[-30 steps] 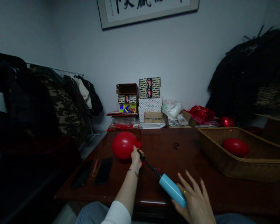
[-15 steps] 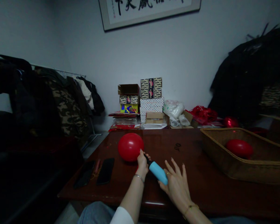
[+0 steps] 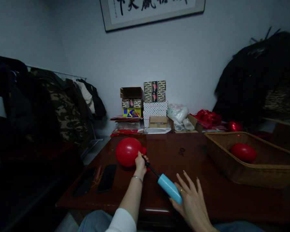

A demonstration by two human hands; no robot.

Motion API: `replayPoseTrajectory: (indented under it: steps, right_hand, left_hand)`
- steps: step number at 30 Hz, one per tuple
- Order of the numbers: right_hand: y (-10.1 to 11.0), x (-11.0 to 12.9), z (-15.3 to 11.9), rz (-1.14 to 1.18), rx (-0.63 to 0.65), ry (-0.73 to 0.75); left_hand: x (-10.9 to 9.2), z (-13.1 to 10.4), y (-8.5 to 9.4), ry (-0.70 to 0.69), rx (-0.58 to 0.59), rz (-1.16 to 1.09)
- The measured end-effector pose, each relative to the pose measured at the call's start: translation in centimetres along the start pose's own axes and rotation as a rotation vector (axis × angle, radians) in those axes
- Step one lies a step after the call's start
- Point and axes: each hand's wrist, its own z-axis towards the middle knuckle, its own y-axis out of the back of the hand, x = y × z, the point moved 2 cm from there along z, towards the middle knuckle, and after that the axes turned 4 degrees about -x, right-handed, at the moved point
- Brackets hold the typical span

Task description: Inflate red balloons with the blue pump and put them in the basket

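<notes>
A round red balloon (image 3: pixel 128 152) is over the left part of the dark wooden table. My left hand (image 3: pixel 141 162) is closed around the balloon's neck and the black nozzle end of a hand pump. The pump's light blue barrel (image 3: pixel 169 188) points down and to the right, with a black rod showing between it and my left hand. My right hand (image 3: pixel 192 201) is at the barrel's lower end, gripping it between thumb and palm, with the other fingers stretched out.
A wicker basket (image 3: pixel 246 170) holding another red balloon (image 3: pixel 243 152) stands at the right. Two dark phones (image 3: pixel 106 178) lie at the left with a small reddish item (image 3: pixel 98 172). Stacked boxes (image 3: pixel 155 112) and plastic bags (image 3: pixel 178 112) are beyond the table's far edge.
My right hand has drawn the blue barrel down and right, away from my left hand, so more black rod shows. The balloon and my left hand have shifted slightly left in view.
</notes>
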Motion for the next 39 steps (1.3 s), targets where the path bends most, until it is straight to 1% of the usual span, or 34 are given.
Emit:
replayPoseTrajectory:
  steps: [5, 10, 14, 17, 20, 24, 31, 35, 39]
  right_hand:
    - [0.1, -1.7, -2.6, -0.026, -0.010, 0.030]
    - [0.4, -1.9, -3.0, -0.040, -0.005, 0.008]
    - [0.4, -1.2, -2.0, -0.036, 0.024, -0.007]
    - [0.7, -0.1, -0.4, -0.027, 0.025, -0.020]
    - [0.8, 1.1, 1.5, -0.001, 0.032, -0.053]
    - [0.2, 2.2, 3.2, 0.021, 0.052, -0.064]
    - [-0.6, 2.4, 3.2, 0.042, 0.068, -0.085]
    - [-0.4, 2.4, 3.2, 0.041, 0.075, -0.094]
    - [0.0, 2.3, 2.9, 0.038, 0.089, -0.107]
  left_hand:
    - [-0.9, 0.7, 0.2, 0.008, 0.011, 0.007]
    - [-0.7, 0.5, 0.1, 0.035, 0.012, -0.002]
    - [-0.1, -0.1, 0.2, 0.030, 0.004, 0.007]
    - [0.6, -0.9, 0.2, 0.035, 0.007, 0.007]
    - [1.4, -1.8, 0.0, 0.068, 0.003, 0.004]
    - [2.2, -2.8, -0.3, 0.106, -0.018, 0.013]
    - [2.8, -2.9, -0.1, 0.110, -0.031, 0.044]
    - [2.6, -2.7, -0.1, 0.078, -0.057, 0.042]
    - [2.5, -2.2, -0.2, 0.068, -0.042, 0.031]
